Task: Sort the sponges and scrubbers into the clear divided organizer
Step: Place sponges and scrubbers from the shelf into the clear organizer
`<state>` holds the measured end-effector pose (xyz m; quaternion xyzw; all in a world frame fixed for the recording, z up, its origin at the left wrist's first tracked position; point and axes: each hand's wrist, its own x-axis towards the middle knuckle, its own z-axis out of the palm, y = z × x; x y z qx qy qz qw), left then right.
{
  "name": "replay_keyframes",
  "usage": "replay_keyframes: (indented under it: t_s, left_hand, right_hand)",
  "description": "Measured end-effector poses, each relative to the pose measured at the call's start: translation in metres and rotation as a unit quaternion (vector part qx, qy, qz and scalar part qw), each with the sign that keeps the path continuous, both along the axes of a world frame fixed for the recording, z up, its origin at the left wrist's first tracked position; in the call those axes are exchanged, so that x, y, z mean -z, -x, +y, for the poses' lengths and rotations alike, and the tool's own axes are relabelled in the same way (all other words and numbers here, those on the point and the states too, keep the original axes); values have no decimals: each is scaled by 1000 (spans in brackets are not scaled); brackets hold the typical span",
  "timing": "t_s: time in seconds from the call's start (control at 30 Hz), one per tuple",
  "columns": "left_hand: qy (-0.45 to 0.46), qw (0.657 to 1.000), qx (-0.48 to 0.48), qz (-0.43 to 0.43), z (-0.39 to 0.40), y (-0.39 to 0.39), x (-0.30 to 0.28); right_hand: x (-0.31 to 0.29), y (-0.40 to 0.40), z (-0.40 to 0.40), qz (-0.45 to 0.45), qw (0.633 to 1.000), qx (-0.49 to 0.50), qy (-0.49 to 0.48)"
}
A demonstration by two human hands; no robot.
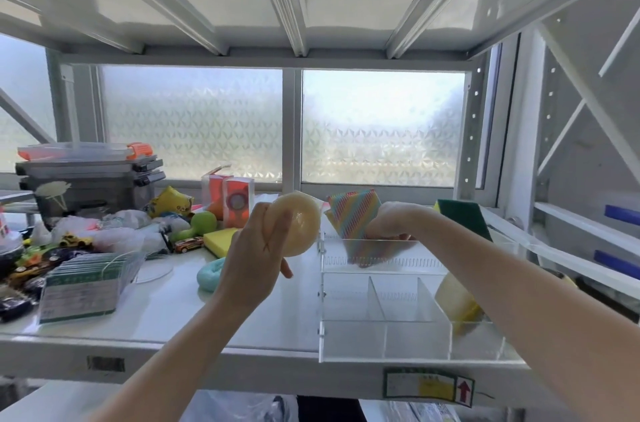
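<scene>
Clear acrylic walls of the divided organizer [384, 342] are my landmark; it sits at the right end of the white shelf [166, 314]. My left hand [258, 257] is raised just left of the organizer's far corner, forearm rising from the lower left, wrist bent back. Its fingers wrap a round pale-yellow sponge [298, 226], fingertips curled onto the front face and the thumb tucked below, so the sponge is off the shelf and outside the organizer. My right hand [393, 224] reaches across the top of the organizer, forearm running in from the lower right, knuckles up. Its fingers pinch the lower part of a rainbow-striped sponge [353, 217] that stands tilted in the organizer's far compartment, upper corner poking above the wall. I cannot tell how far the thumb closes behind it. At the organizer's right side a yellow sponge with a green scrub layer [462, 215] leans upright, partly hidden by my right arm. Left of the organizer, on the shelf, lie another yellow sponge [220, 241] and a teal scrubber [209, 278], both beyond my left wrist.
</scene>
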<state>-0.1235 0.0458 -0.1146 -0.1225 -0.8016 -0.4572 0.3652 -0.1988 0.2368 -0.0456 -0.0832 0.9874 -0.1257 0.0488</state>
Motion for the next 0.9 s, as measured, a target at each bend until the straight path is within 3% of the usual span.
replay_keyframes:
  t_s: [0.23,0.43,0.9]
  left_hand:
    - [-15,1000,5,4,-4,3,2]
    - [-11,1000,6,-6,-6,4,7]
    - [40,997,54,-29,22,0,-3]
  right_hand:
    - [0,4,-5,-3,995,37,88]
    - [-3,-2,-7,-8,999,42,30]
    - [-26,-28,45,76,994,32,-65]
